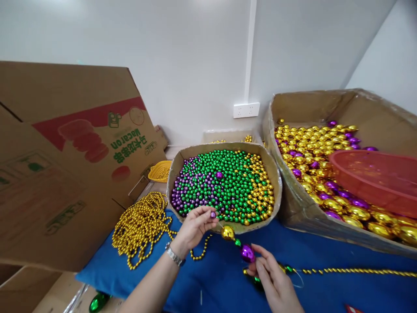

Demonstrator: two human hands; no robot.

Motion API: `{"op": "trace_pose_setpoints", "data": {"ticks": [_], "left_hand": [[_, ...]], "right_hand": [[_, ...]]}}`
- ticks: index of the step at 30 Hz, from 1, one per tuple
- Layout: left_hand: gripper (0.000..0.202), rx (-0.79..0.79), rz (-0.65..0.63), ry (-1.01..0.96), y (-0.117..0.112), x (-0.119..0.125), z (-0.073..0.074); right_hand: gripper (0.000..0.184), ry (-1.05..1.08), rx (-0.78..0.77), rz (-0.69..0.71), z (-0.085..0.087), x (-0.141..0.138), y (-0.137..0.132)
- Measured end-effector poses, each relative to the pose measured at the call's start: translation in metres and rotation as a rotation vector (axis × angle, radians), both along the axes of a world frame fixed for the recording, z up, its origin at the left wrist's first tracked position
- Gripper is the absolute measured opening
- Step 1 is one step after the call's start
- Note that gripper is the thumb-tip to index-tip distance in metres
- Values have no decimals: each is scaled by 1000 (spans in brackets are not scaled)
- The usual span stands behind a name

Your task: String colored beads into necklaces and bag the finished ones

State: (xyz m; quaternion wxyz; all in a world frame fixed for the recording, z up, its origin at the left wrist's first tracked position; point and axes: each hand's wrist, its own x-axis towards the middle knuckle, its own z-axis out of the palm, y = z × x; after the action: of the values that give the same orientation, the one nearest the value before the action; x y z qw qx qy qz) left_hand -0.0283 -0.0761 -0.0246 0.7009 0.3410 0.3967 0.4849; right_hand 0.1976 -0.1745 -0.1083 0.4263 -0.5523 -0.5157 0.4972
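My left hand (198, 226), with a metal watch on the wrist, pinches a small purple bead (213, 214) at the front rim of a box of small beads (224, 182). A thin strand runs from there to a large gold bead (227, 232), a small green bead (238, 242) and a large purple bead (248, 253). My right hand (270, 276) is closed on that large purple bead. More green and gold beads show partly behind the right fingers. A gold bead chain (352, 271) and a clear thread end lie to the right of that hand.
A gold bead chain pile (141, 228) lies on the blue cloth (156, 278). On the right stands a big carton (286, 208) of large gold and purple beads with a red basket (374, 178) inside. A cardboard box (74, 174) rises on the left, near a yellow basket (154, 176).
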Motion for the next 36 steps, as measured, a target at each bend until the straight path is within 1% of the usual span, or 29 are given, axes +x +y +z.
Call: {"op": "trace_pose_setpoints", "data": {"ticks": [3, 7, 13, 17, 19, 22, 25, 27, 29, 31, 33, 36], "left_hand": [[26, -24, -7, -26, -4, 2, -2], [26, -10, -27, -41, -6, 2, -3], [27, 26, -37, -18, -10, 3, 4], [27, 52, -39, 16, -11, 1, 4], [28, 75, -53, 53, -11, 0, 4], [28, 123, -83, 168, -13, -2, 6], [28, 191, -124, 287, -16, -3, 9], [27, 215, -129, 324, -20, -5, 9], [25, 200, -109, 336, -23, -8, 5], [24, 166, -90, 336, -28, -11, 0], [24, 147, -86, 335, -33, -16, -7], [23, 141, -79, 352, -42, -20, -14]], "right_hand": [[50, -28, 41, -12, -2, 2, 0], [46, -83, 84, -27, -4, 5, 1], [49, -130, 78, -8, -5, 8, 1], [52, -141, 82, -3, -6, 8, 0], [52, -145, 81, -1, -7, 9, 0], [51, -163, 82, -2, -7, 9, -1], [49, -194, 96, 17, -2, 7, -2], [48, -203, 90, 48, 3, 3, -5], [48, -194, 73, 85, 4, -3, -9], [48, -166, 66, 122, 2, -10, -14], [49, -142, 62, 151, -6, -18, -19], [50, -141, 59, 137, -20, -29, -26]]}}
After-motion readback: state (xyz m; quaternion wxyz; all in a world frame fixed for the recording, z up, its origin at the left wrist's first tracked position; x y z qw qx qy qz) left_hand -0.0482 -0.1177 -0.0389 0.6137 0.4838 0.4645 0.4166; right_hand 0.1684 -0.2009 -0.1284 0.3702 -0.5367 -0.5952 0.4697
